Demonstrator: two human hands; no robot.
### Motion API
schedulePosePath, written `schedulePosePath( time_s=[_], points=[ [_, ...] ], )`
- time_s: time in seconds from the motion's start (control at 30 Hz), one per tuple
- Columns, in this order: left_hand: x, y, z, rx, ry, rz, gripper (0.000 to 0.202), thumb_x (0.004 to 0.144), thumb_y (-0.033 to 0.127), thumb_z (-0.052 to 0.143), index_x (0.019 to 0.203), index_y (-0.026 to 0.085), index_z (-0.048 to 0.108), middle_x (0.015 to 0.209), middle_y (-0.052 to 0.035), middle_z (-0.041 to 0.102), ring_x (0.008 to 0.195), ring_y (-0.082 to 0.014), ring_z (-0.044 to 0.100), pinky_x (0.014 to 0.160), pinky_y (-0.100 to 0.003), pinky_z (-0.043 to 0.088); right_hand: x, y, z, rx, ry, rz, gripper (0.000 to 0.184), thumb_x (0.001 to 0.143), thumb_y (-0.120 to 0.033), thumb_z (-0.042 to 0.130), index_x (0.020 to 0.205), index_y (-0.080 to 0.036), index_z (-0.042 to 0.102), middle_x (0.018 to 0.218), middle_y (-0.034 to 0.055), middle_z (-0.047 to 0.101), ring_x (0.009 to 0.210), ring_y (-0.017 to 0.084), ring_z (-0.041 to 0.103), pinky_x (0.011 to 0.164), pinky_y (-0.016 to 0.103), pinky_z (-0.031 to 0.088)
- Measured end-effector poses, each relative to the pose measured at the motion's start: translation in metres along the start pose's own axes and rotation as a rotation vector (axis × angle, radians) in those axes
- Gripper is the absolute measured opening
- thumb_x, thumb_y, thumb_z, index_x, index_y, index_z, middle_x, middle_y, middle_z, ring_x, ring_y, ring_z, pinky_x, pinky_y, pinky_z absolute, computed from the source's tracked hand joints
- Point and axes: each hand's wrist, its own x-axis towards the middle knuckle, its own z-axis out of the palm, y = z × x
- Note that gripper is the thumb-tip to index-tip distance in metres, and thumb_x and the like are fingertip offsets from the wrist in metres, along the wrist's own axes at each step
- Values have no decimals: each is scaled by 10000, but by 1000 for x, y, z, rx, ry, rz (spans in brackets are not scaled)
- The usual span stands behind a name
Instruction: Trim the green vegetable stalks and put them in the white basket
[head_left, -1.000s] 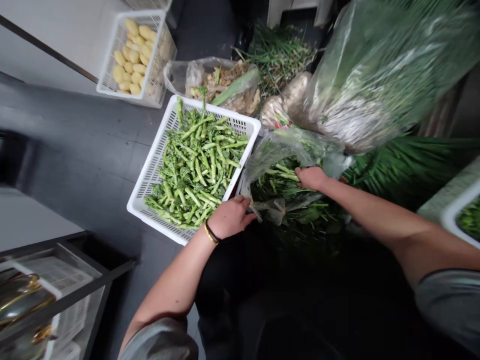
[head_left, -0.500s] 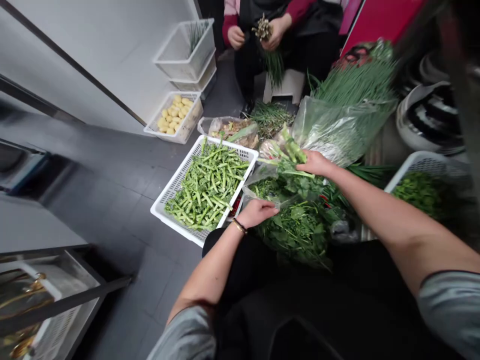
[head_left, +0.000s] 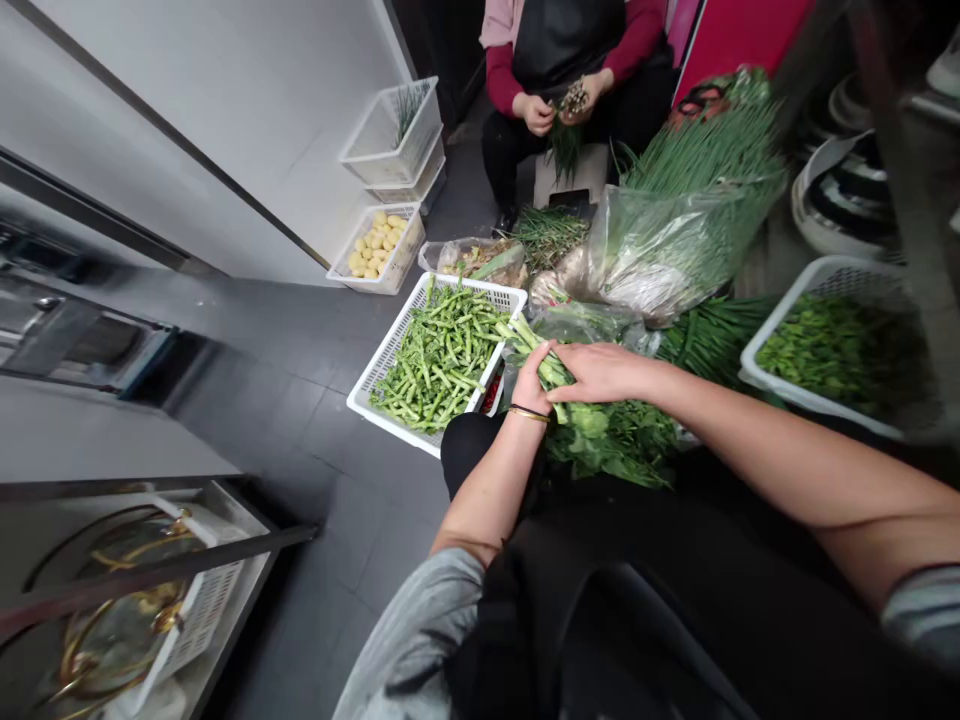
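Note:
My left hand is closed around a bunch of leafy green stalks, low over my lap. My right hand meets it from the other side, its fingers wrapped over the same bunch. Pale thick stalk ends point up and left, toward the rim of a white plastic basket. That basket is heaped with green stalk pieces. Dark leafy greens spread below and right of my hands, partly hidden by my right forearm. A clear plastic bag lies just beyond the hands.
Across from me, a seated person's hands hold a bunch of thin green stems. A large bag of long green stems leans at right, near a basket of leafy greens. Peeled potatoes fill a crate beside stacked white crates.
My right hand has brought the stalks down and left to my left hand, which has let go of the bag edge and now grips them too. The view has shifted somewhat.

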Motion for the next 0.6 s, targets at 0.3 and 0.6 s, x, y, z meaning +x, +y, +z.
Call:
schedulePosePath(
  time_s=[0.3,0.6],
  points=[
    [-61,23,-12,307,5,155,535,881,528,320,1103,146,621,1003,-83,676,1028,-216,613,874,-362,473,-70,43,8,1385,464,101,410,734,-504,567,995,-191,608,829,47,606,548,95,485,450,229,365],
    [-69,34,-9,847,-153,685,538,704,465,622,1156,183,549,1027,-85,639,957,-222,606,899,-377,449,-103,41,17,1213,295,112,438,680,-479,691,973,-158,641,607,10,604,418,56,362,382,193,260]
  ],
)
